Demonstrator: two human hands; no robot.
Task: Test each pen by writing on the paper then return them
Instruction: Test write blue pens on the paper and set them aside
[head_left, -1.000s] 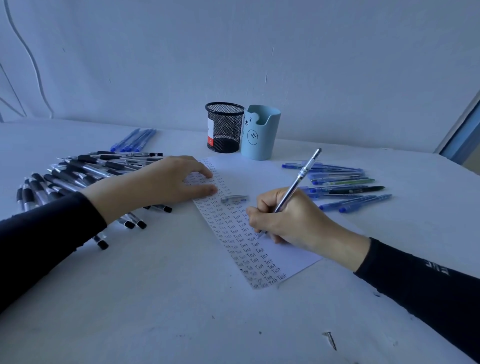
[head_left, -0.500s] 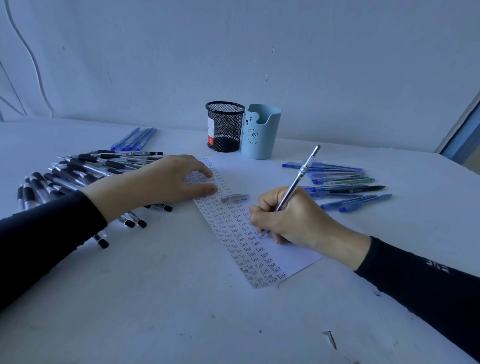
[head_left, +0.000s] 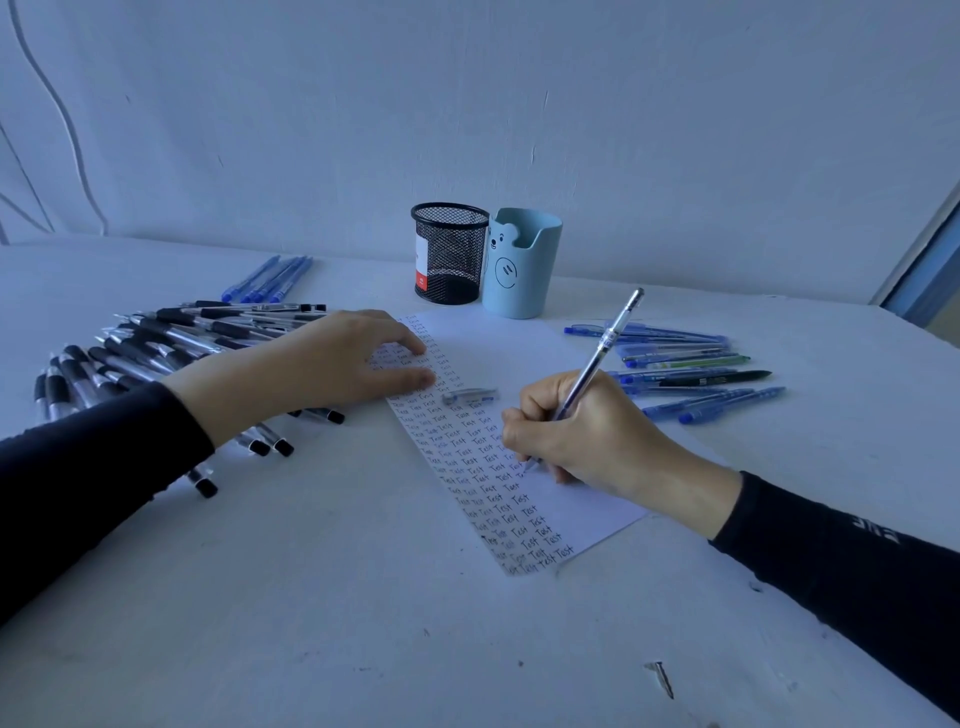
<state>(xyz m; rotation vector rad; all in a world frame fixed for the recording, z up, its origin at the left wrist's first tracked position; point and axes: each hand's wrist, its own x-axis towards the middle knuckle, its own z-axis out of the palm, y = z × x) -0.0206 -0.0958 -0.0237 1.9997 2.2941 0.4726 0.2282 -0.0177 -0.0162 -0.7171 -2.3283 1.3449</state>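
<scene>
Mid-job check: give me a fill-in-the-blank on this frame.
The right hand grips the pen, tip on the paper, whose repeated word is ____.
The pen cap lies on the paper ____ the left hand and the right hand.
The black mesh cup stands directly ____ of the blue bear cup.
Answers: Test; between; left.

Both arms are covered by long, close-fitting black sleeves: the left sleeve (head_left: 93, 467) and the right sleeve (head_left: 831, 582) end at the wrists, leaving the left hand (head_left: 322, 364) and right hand (head_left: 587, 436) bare. A small pale logo (head_left: 878, 531) marks the right forearm
</scene>
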